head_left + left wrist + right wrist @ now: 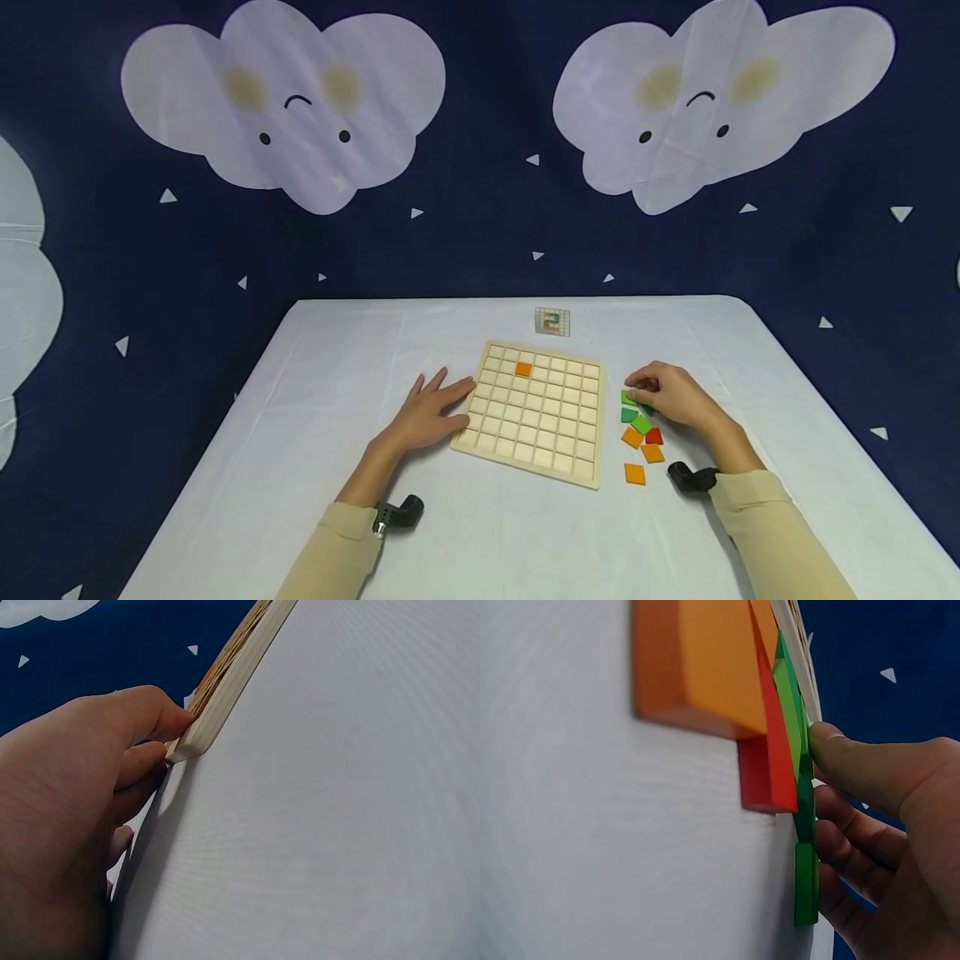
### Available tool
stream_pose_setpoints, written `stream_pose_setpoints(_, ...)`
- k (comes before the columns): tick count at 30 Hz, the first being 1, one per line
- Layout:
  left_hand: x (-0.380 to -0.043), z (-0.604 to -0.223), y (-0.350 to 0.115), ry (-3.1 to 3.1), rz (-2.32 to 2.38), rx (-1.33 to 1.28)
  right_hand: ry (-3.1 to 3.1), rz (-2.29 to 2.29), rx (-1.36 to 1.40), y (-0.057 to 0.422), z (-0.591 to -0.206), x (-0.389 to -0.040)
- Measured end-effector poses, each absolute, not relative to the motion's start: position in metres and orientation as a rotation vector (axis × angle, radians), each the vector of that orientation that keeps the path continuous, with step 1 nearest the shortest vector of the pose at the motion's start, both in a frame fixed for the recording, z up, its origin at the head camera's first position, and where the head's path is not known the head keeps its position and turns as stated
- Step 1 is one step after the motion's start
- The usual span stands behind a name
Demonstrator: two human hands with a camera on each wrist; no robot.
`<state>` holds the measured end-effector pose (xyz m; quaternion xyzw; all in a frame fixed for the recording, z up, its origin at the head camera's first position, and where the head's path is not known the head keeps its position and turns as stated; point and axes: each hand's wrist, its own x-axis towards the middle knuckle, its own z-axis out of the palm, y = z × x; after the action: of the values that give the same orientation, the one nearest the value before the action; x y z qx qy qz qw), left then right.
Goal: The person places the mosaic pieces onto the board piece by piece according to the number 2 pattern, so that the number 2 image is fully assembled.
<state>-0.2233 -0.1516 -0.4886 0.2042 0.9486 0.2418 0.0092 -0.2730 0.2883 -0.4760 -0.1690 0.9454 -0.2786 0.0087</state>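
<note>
A pale wooden grid board (537, 423) lies on the table, turned slightly, with one orange square tile (523, 369) in its upper part. My left hand (431, 414) rests at the board's left edge, thumb and fingertips touching the rim (225, 694). Beyond the board's right side, my right hand (678, 395) reaches down with bent fingers over a light green tile (628, 397). In the right wrist view, its thumb and fingertips are at the green tiles (806, 885); whether they pinch one is hidden.
Near my right hand lie a dark green tile (629, 415), a bright green tile (642, 425), a red tile (655, 436) and several orange tiles (635, 474). A small patterned card (552, 322) lies behind the board. White cloth covers the table (360, 367); a dark blue cloud-print curtain (480, 242) hangs behind.
</note>
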Motion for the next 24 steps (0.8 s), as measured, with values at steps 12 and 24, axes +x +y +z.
stream_pose_setpoints(12,-0.2218,-0.4883,-0.1515,2.968,0.788,0.667,2.935,-0.913,-0.527,0.2907,-0.4801,-0.2698)
stream_pose_setpoints(24,-0.2231,-0.4906,-0.1528,2.960,0.784,0.660,2.955,-0.893,-0.568,0.2842,-0.4779,-0.2705)
